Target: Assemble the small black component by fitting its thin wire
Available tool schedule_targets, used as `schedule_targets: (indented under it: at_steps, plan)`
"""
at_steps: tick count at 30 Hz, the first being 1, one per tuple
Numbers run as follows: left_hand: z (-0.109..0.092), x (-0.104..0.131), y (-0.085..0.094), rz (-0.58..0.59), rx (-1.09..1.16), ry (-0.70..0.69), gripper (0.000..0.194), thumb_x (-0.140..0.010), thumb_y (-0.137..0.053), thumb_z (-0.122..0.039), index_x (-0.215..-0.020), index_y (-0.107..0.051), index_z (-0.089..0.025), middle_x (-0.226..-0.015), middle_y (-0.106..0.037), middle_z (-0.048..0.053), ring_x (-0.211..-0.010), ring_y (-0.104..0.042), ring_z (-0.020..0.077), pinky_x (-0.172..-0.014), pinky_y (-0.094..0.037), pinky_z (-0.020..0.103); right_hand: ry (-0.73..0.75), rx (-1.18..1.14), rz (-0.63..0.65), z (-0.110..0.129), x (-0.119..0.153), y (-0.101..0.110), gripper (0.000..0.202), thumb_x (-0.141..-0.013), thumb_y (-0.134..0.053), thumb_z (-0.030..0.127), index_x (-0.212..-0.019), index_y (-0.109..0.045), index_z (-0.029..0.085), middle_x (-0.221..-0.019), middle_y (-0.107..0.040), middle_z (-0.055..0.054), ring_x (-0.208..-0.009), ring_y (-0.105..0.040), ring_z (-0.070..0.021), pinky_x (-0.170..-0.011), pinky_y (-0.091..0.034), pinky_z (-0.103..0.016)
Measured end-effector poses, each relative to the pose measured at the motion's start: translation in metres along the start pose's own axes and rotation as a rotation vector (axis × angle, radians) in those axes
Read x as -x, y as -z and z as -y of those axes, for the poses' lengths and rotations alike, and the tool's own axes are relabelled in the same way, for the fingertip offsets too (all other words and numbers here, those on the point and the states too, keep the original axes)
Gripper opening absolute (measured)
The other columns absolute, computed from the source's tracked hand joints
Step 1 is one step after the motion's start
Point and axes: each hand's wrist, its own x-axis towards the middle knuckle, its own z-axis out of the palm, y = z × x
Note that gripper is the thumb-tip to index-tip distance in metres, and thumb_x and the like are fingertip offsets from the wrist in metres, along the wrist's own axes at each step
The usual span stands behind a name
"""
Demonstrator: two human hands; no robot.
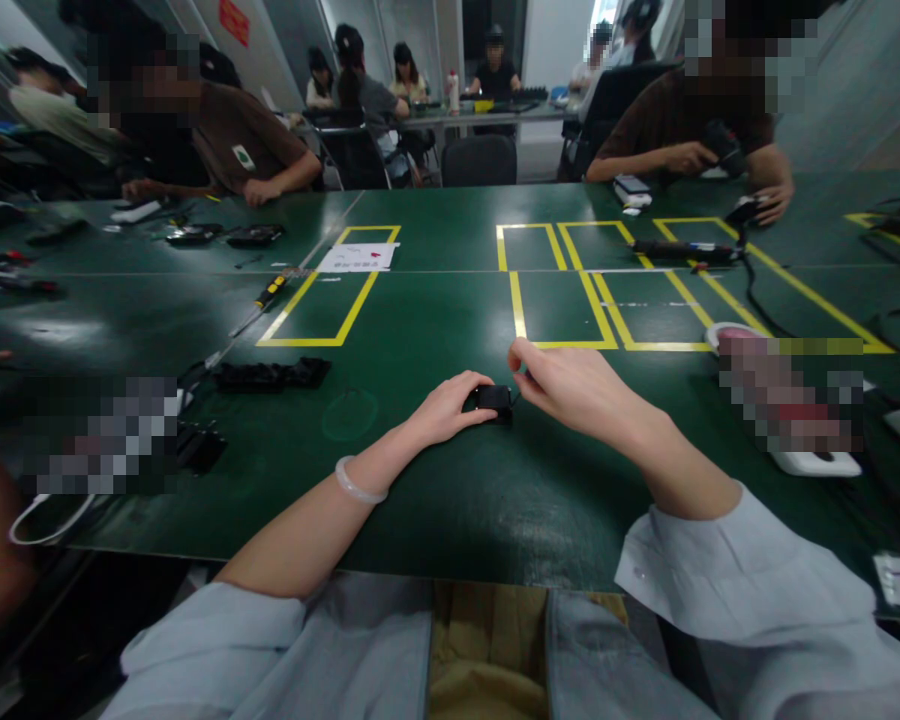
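A small black box-shaped part [493,402] rests on the green table in front of me. My left hand [450,408] grips it from the left, thumb on the near side and fingers on the far side. Just right of the part, my right hand [581,388] is raised with its fingers curled into a pinch. A thin dark piece shows between the part and that hand; whether it is a wire or a tool tip, I cannot tell. What the right fingers hold, if anything, is hidden.
Yellow tape rectangles [521,310] mark the green table [435,530]. A black strip-shaped object [274,374] and a yellow-black screwdriver [271,291] lie to the left. A white-cased phone [817,463] lies at right. Across the table, a person handles a dark tool [726,148].
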Motion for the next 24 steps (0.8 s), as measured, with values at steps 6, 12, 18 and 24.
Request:
schedule_targets:
  at_steps: [6,12,18,24]
  plan:
    - [-0.0003,-0.0001,-0.001,0.002,0.002,0.013,0.039,-0.084,-0.061,-0.044,-0.115,-0.054,-0.022,-0.109,-0.06,0.006,-0.101,-0.058,0.0245,-0.089,-0.045,0.038,0.009,-0.032,-0.018,0.0011,0.0003,0.0007,0.022,-0.092,-0.039,0.031,-0.107,-0.05,0.019,-0.085,-0.069,-0.005,-0.072,-0.062,-0.0181,-0.054,-0.024,-0.026]
    - [0.0,0.0001,-0.0009,-0.001,0.003,0.001,0.038,-0.084,-0.061,-0.045,-0.114,-0.054,-0.021,-0.109,-0.06,0.006,-0.1,-0.058,0.0239,-0.087,-0.046,0.036,0.018,0.037,0.031,-0.0005,-0.0003,0.0,0.021,-0.094,-0.035,0.028,-0.106,-0.05,0.02,-0.075,-0.068,-0.004,-0.065,-0.062,-0.0182,-0.051,-0.02,-0.026]
    - [-0.0009,0.0001,-0.0006,-0.002,0.005,-0.002,0.038,-0.084,-0.061,-0.044,-0.114,-0.054,-0.021,-0.109,-0.06,0.006,-0.1,-0.058,0.0238,-0.086,-0.046,0.036,0.003,0.056,0.001,0.0007,-0.0002,0.0001,0.021,-0.094,-0.035,0.028,-0.105,-0.051,0.019,-0.072,-0.068,-0.003,-0.064,-0.063,-0.019,-0.051,-0.02,-0.027]
    - [-0.0004,0.0005,-0.0006,0.004,0.0,0.011,0.04,-0.084,-0.061,-0.046,-0.115,-0.054,-0.021,-0.109,-0.06,0.007,-0.099,-0.058,0.0243,-0.087,-0.046,0.037,-0.032,0.039,-0.009,0.0013,-0.0023,-0.0015,0.025,-0.096,-0.036,0.037,-0.103,-0.052,0.02,-0.074,-0.068,-0.004,-0.068,-0.064,-0.0197,-0.053,-0.022,-0.027]
